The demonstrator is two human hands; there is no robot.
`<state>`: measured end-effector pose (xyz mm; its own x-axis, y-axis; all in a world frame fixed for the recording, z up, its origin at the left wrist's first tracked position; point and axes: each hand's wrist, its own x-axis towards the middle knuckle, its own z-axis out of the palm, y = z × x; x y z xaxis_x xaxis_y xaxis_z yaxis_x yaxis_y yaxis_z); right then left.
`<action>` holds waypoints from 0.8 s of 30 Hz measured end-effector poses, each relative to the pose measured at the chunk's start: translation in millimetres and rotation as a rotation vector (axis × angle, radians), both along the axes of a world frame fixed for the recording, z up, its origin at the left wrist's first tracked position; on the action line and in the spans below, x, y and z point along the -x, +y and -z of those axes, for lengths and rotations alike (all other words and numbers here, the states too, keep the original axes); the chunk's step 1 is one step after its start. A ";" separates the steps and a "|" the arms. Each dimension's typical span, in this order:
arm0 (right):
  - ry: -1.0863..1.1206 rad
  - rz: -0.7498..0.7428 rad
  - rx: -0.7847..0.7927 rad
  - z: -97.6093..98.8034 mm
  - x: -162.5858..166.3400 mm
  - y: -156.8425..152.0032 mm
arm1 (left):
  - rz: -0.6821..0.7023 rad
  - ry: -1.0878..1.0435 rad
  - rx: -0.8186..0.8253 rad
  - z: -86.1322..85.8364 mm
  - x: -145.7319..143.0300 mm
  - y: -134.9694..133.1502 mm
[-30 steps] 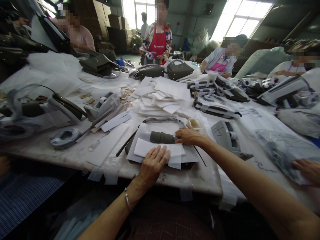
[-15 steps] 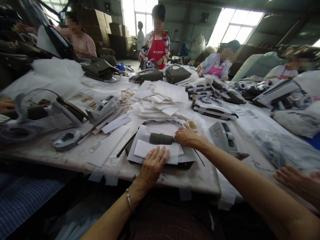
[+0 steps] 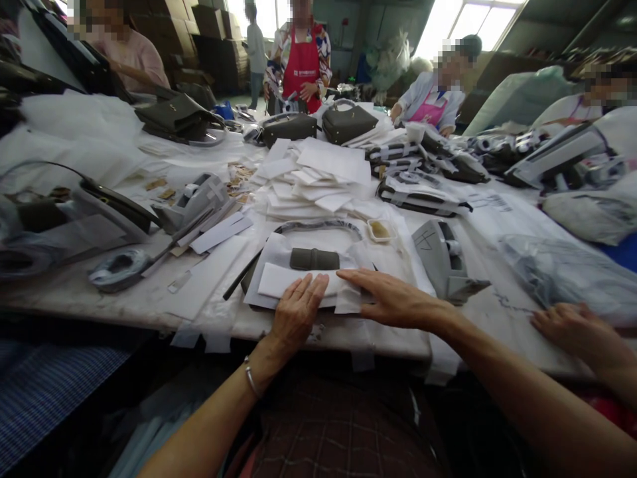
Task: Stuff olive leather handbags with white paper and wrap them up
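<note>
In front of me a dark handbag [image 3: 248, 282] lies flat, mostly covered by white sheets, its wrapped handle [image 3: 318, 226] arching at the far side. A folded white foam sheet [image 3: 271, 279] rests across it, just below an olive-grey flap piece [image 3: 314, 259]. My left hand [image 3: 301, 307] lies on the foam sheet with fingers stretched out. At the sheet's right end my right hand [image 3: 391, 297] is spread flat, its fingertips on or just over the white wrapping. Neither hand grips anything.
Right of the bag stand a small dish [image 3: 381, 230] of yellowish stuff and a grey tape dispenser [image 3: 440, 259]. White sheets [image 3: 318, 179] are piled behind. A tape roll [image 3: 119, 267] lies left. Another person's hand [image 3: 582, 335] rests at the right edge; several co-workers stand across the table.
My right hand has moved from the right end of the flap piece down toward me, to the right end of the foam sheet. My left hand stays on the sheet. The camera view has shifted slightly.
</note>
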<state>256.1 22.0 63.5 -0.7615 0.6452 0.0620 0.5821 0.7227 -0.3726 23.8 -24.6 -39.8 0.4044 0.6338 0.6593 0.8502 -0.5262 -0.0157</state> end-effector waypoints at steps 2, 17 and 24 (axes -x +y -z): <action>0.027 -0.009 -0.089 13.3 -0.6 -6.0 | 0.012 -0.003 0.019 -3.2 1.4 0.2; 0.075 0.007 -0.012 9.7 -1.3 -1.1 | 0.120 0.178 0.228 -23.2 -17.9 5.1; 0.211 0.224 0.309 -20.4 -46.0 31.4 | 0.123 0.081 0.196 -18.9 -17.6 3.6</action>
<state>302.1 53.5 83.8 -0.5918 0.8058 -0.0206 0.5999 0.4232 -0.6790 41.3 -21.0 -20.8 0.5330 0.6892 0.4908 0.7798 -0.6253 0.0312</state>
